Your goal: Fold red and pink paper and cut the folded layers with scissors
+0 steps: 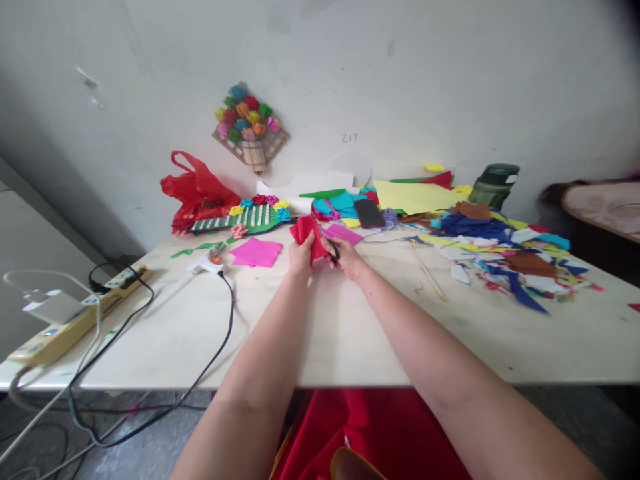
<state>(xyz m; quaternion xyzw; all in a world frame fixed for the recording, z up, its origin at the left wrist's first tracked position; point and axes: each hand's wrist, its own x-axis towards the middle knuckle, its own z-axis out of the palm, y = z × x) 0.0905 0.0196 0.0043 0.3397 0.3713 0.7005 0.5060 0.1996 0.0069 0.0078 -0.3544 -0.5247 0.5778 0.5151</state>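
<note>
A folded piece of red crepe paper or fabric (303,230) is pinched in my left hand (301,257) above the middle of the table. My right hand (349,261) grips black-handled scissors (332,251), whose blades point up and away along the red piece. Whether the blades are cutting into it I cannot tell. On either side of my hands lie flat magenta squares, one on the left (257,253) and one on the right (344,234).
Left are a white glue gun (205,261), its black cord and a power strip (75,327). Behind lie a red plastic bag (197,190), a green board with flowers (235,220) and a phone (369,213). Right are a wooden stick (427,271), colourful scraps (500,247) and a bottle (494,187).
</note>
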